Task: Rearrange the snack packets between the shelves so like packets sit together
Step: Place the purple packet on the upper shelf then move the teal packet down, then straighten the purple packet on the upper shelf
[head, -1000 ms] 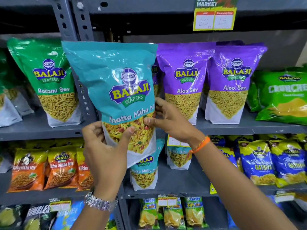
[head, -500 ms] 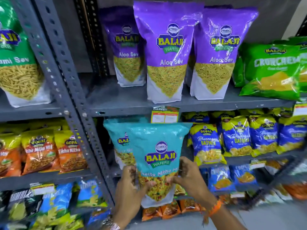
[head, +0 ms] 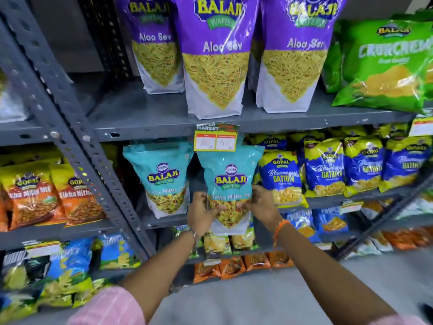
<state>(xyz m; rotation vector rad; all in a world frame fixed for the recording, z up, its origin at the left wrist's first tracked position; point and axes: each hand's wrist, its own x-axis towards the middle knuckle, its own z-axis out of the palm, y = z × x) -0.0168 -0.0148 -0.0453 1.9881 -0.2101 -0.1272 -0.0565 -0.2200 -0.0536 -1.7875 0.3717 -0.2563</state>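
Note:
I hold a teal Khatta Mitha Mix packet (head: pixel 230 174) upright at the front of the second shelf (head: pixel 164 222). My left hand (head: pixel 202 213) grips its lower left side and my right hand (head: pixel 263 205) grips its lower right side. A matching teal packet (head: pixel 161 177) stands just to its left on the same shelf. Blue and yellow Gathiya packets (head: pixel 280 178) stand right beside it on the right. The bottom edge of the held packet hangs a little below the shelf lip.
Purple Aloo Sev packets (head: pixel 216 57) and a green Crunchem bag (head: pixel 384 64) fill the shelf above. A price tag (head: pixel 216 138) hangs over the held packet's top. A slanted grey upright (head: pixel 77 141) divides the racks; orange Tikha Mitha packets (head: pixel 54 195) sit to its left.
Both hands carried the teal packet down from the upper shelf level to the second shelf, beside the other teal packet. The view dropped and moved closer.

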